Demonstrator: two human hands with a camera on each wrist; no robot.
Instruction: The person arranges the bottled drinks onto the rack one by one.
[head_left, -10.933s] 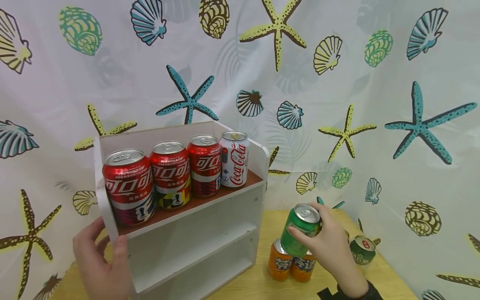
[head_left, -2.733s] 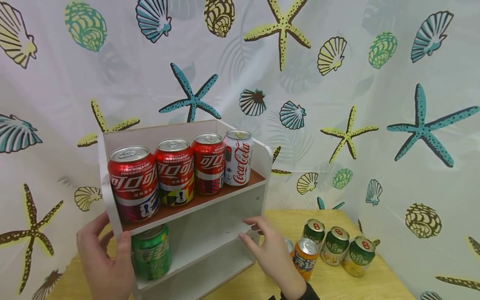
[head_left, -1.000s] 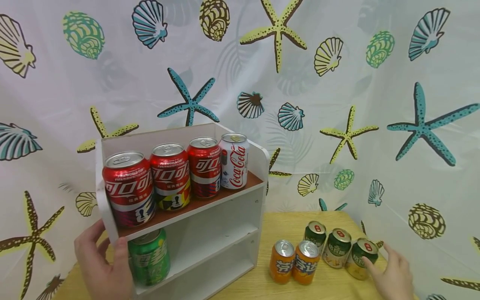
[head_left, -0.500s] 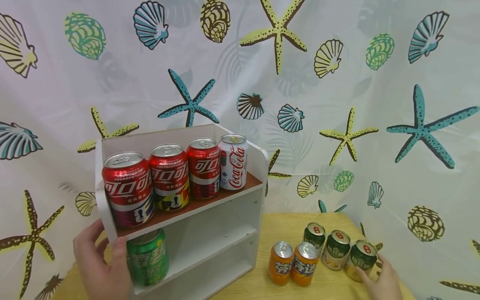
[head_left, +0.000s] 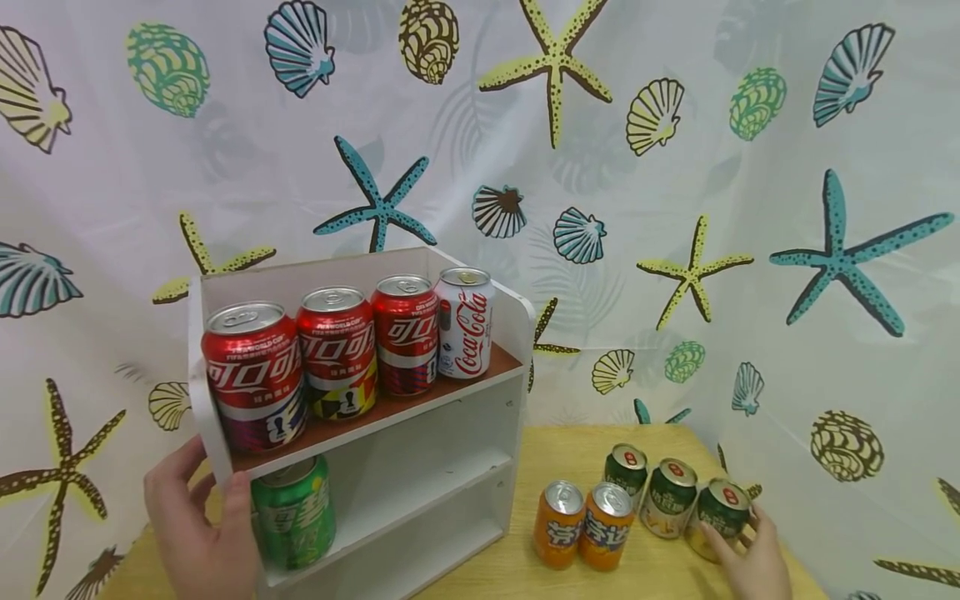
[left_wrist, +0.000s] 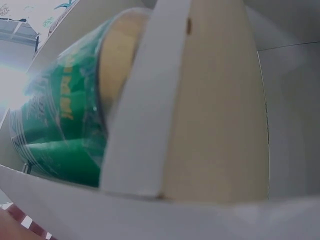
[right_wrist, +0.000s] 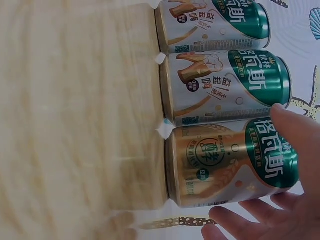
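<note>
My left hand grips the left side panel of a white three-tier shelf, thumb at the front edge. My right hand holds the rightmost green-and-gold drink can at the table's right. In the right wrist view the thumb lies along one side of this gold-bodied can and the fingers curl at the other. Beside it stand two green-and-white cans, a middle one and a far one. A green can stands at the middle tier's left end, partly hidden by the top board.
Along the top tier are three red cola cans and a white Coca-Cola can. Two orange soda cans stand on the wooden table between the shelf and the green-topped cans. A patterned curtain hangs behind.
The green can went from my right hand onto the middle tier. My right hand then drew away from the shelf, moved right and closed around the rightmost can. The left hand stayed on the shelf.
</note>
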